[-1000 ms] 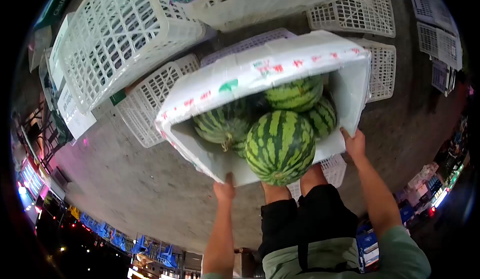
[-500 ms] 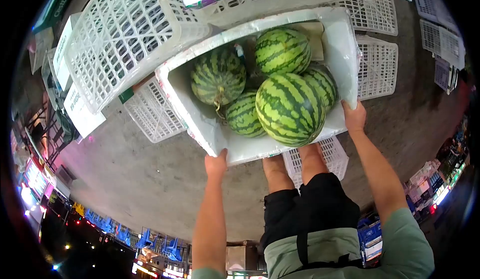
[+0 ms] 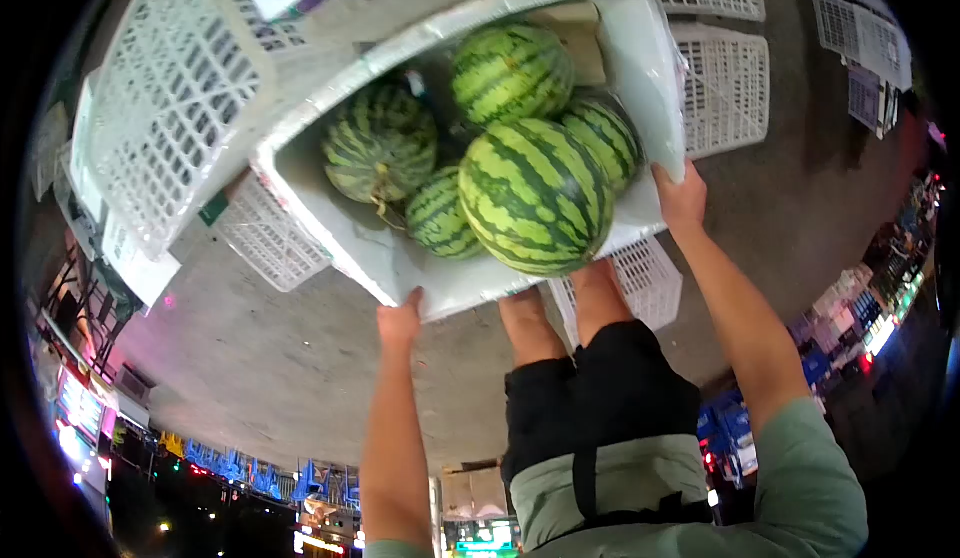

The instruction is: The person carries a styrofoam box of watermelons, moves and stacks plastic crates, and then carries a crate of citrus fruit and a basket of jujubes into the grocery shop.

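A white foam box (image 3: 648, 78) is held in front of my body by its two near corners. My left hand (image 3: 399, 324) is closed on the left corner, thumb over the rim and the other fingers hidden under it. On the right corner my right hand (image 3: 683, 198) grips in the same way. Inside lie several striped green watermelons. The biggest watermelon (image 3: 537, 196) rests on top near the front rim, with a rounder watermelon (image 3: 512, 75) behind it. At the left is a darker watermelon (image 3: 380, 144) with a dry stem. A piece of cardboard (image 3: 575, 40) stands in the far corner.
A large white plastic crate (image 3: 180, 88) stands at the left, close to the box. Another crate (image 3: 268, 233) lies below it on the concrete floor (image 3: 270, 358). More crates (image 3: 727, 88) sit at the right, and one crate (image 3: 645, 288) is by my legs. Blue stools (image 3: 310, 480) line the background.
The box with the watermelons has shifted left and up in view, and it looks slightly more tilted. Both hands have kept their hold. The surrounding crates have also shifted left in view.
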